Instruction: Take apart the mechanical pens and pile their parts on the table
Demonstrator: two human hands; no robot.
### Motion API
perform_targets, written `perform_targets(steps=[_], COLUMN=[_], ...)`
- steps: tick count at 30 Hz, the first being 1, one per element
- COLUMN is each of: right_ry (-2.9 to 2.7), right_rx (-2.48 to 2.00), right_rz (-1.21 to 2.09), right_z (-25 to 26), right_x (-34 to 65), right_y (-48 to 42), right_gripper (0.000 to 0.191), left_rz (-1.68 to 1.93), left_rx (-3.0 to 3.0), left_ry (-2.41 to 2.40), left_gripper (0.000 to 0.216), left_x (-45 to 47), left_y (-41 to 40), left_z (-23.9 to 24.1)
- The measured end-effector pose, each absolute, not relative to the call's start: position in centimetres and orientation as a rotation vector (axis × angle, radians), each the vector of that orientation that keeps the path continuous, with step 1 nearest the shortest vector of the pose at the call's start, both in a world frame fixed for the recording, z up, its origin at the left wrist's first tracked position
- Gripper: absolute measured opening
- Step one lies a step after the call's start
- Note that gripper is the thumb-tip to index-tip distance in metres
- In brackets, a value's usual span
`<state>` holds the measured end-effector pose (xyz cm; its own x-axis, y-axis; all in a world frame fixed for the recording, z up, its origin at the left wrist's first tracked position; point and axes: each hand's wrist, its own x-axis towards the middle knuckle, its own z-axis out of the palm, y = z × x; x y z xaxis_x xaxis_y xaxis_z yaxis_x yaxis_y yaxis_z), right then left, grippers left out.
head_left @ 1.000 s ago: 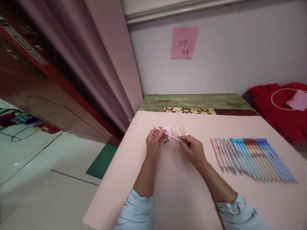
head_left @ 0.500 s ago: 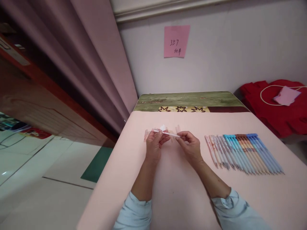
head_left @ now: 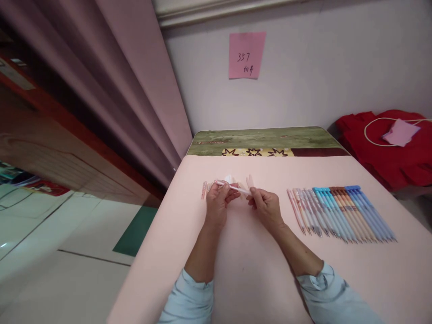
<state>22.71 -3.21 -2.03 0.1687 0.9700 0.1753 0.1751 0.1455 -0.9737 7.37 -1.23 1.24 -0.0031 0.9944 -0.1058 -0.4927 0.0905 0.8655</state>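
Note:
Both my hands hold one thin pale pink pen (head_left: 235,187) level over the pink table (head_left: 256,265). My left hand (head_left: 218,202) pinches its left end with curled fingers. My right hand (head_left: 265,205) grips the right end, fingers closed round it. Just behind my hands lie a few small pale pen parts (head_left: 229,179) and a pinkish piece (head_left: 204,189) to the left. A neat row of several pens (head_left: 339,211), pink, grey, blue and brown, lies side by side to the right of my right hand.
A green and yellow patterned cloth (head_left: 263,140) covers the table's far end by the wall. A pink note (head_left: 246,55) hangs on the wall. Red fabric (head_left: 388,148) with a pink paper lies at the right. A curtain (head_left: 135,81) hangs left; the table's left edge drops to a tiled floor.
My hands have stayed together on the pen and shifted slightly. The view has swung a little, so everything sits further left and lower than a second ago.

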Motion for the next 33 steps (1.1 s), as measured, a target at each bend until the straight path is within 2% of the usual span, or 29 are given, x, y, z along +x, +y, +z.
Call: perform_targets(steps=[4, 6, 9, 12, 19, 23, 25, 29, 33], right_ry=[-1.326, -1.330, -1.356, -1.343, -1.372, -1.406, -1.396, -1.429, -1.439], right_rx=[-1.252, -1.225, -1.243, -1.296, -1.267, -1.290, -1.281, -1.272, -1.281], right_rz=[0.819, 0.781, 0.792, 0.837, 0.769, 0.831, 0.796, 0.754, 0.851], right_z=[-1.95, -1.86, -1.83, -1.98, -1.82, -1.87, -1.91, -1.88, -1.93], right_x=[22.54, 22.44, 22.49, 22.67, 22.59, 22.63, 22.60, 22.56, 22.63], right_y=[-3.22, -3.23, -3.32, -3.38, -3.37, -3.42, -3.40, -3.40, -3.45], right_gripper=[0.032, 0.038, 0.026, 0.042, 0.030, 0.042, 0.033, 0.029, 0.040], left_rz=[1.398, 1.414, 1.398, 1.378, 1.376, 1.354, 1.356, 1.366, 1.346], left_rx=[0.712, 0.707, 0.736, 0.760, 0.771, 0.799, 0.801, 0.800, 0.815], left_ry=[0.895, 0.898, 0.901, 0.910, 0.902, 0.904, 0.899, 0.903, 0.898], left_gripper=[0.032, 0.031, 0.031, 0.032, 0.035, 0.035, 0.036, 0.035, 0.032], left_x=[7.10, 6.97, 6.94, 7.00, 7.01, 7.05, 7.02, 6.99, 7.06], left_y=[-0.95, -0.84, -0.87, -0.99, -0.98, -1.07, -1.08, -1.04, -1.09], left_z=[1.01, 0.88, 0.84, 0.91, 0.92, 0.93, 0.94, 1.03, 1.11])
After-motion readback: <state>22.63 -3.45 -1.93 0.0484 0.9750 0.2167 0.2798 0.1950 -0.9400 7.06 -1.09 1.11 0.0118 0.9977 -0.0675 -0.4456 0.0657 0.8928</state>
